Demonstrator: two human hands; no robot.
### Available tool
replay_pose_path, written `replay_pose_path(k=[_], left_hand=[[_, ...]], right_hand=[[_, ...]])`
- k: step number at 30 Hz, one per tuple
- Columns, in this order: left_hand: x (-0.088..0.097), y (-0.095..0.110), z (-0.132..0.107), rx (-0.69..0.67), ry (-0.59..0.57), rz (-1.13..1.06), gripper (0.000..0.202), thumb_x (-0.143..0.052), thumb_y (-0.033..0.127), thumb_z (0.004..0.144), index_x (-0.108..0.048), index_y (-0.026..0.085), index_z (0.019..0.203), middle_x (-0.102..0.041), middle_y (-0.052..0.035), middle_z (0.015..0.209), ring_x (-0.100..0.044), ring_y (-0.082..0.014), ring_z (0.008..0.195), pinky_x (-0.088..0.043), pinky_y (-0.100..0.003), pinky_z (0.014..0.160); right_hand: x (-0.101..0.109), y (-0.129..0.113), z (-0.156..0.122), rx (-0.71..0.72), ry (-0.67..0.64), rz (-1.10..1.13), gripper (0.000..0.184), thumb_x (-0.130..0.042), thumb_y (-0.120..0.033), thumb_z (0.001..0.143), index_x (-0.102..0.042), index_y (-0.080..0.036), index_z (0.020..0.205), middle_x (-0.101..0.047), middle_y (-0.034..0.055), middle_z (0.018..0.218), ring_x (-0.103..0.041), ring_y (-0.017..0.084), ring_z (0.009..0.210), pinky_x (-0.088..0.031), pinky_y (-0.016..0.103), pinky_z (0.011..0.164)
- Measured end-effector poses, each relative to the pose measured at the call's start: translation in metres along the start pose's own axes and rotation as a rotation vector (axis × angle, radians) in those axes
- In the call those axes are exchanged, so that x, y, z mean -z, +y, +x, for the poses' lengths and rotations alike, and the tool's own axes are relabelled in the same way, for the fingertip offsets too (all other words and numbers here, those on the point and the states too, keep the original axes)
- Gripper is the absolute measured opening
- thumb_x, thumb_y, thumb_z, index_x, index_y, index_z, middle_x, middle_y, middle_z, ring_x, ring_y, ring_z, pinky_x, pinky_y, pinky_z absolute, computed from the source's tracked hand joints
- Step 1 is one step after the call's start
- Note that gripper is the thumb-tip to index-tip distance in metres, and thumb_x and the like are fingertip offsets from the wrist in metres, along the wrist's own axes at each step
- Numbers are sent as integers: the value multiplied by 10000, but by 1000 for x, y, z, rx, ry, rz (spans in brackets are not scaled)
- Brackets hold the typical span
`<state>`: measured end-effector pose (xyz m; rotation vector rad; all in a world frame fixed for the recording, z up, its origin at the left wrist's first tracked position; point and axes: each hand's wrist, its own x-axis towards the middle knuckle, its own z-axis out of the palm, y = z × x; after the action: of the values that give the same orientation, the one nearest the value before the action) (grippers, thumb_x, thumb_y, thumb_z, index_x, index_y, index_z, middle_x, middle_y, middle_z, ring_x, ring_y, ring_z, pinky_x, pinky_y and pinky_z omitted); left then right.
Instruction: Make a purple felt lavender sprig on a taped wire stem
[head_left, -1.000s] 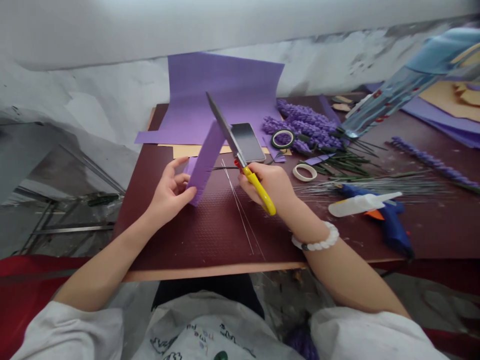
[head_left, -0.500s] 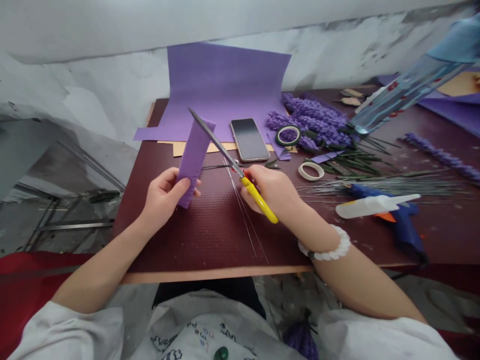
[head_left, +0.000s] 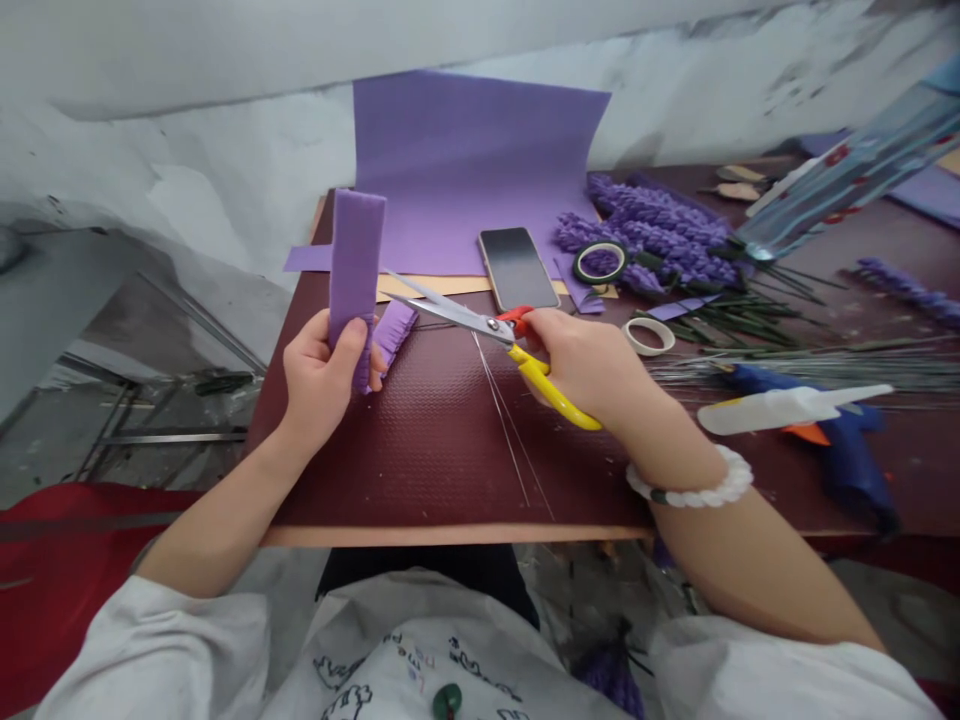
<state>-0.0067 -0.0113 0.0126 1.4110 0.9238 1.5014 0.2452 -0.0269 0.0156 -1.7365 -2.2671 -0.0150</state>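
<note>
Bare tabletop (head_left: 427,465) is leaving a passage between the left hand (head_left: 319,380) and two wires (head_left: 500,420). Beyond the right hand (head_left: 589,362), phone (head_left: 517,268), white tape (head_left: 630,347) and flowers (head_left: 667,235) are lying in the way; to its right, white bottle (head_left: 772,410) and glue gun (head_left: 855,465) are obstructing sideways reach.

Your left hand (head_left: 319,378) gripped an upright, flat purple paper-like strip (head_left: 358,250), fringed purple edges showing by your fingers. Your right hand (head_left: 592,365) held the silver-bladed scissors with red and yellow handles (head_left: 493,325), blades parted, tips just beside the strip. Thin, straight silver wires (head_left: 500,420) lay on the dark red textured table (head_left: 420,460), near a flat black-screened phone (head_left: 517,268) and a large, curved purple sheet (head_left: 472,170).
</note>
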Motion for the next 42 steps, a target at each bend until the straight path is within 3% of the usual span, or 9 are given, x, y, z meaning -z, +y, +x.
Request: replay_pose_path(k=[5,11,17,29,34,42], left_hand=[[-1,2,0,-15,55,24,151,-616,319,832,-595,172,800,-620,63,495,-520,-75,326,-414,-176,343],[-2,4,-4,53,-81,93,193,-636,299,820,-559,169,700,-638,39,504,-527,-81,331,-419,-183,344],[-6,8,-6,112,-161,156,214,-656,318,806,-552,169,692,-622,33,483,-521,-83,328,-420,-184,346],[-7,10,-6,121,-178,174,158,-610,245,816,-553,169,691,-626,37,487,-527,-85,333,-437,-182,349],[-6,7,-6,134,-175,140,174,-620,299,823,-563,175,716,-636,37,505,-547,-100,345,-455,-202,361],[-1,-1,-2,109,-133,16,231,-622,394,823,-602,169,777,-634,20,514,-566,-118,359,-439,-215,358]], right_hand=[[3,-1,0,-24,-112,-67,297,-412,-386,838,-593,-159,899,-664,95,783,-582,220,651,-277,289,566],[0,-3,0,58,-175,-37,274,-426,-362,843,-593,-163,930,-685,88,874,-596,212,695,-286,291,590],[-3,-7,-1,88,-193,-41,288,-425,-374,852,-594,-152,923,-676,89,860,-595,212,711,-285,294,604],[-1,-10,1,69,-236,-86,272,-449,-366,835,-603,-147,879,-684,90,817,-599,213,694,-258,293,593],[-2,-11,1,62,-254,-129,325,-425,-404,859,-615,-142,891,-689,101,804,-603,226,689,-258,303,592],[-9,-5,-2,175,-103,-44,433,-342,-428,917,-542,-98,1114,-623,181,1083,-591,258,853,-340,319,642]])
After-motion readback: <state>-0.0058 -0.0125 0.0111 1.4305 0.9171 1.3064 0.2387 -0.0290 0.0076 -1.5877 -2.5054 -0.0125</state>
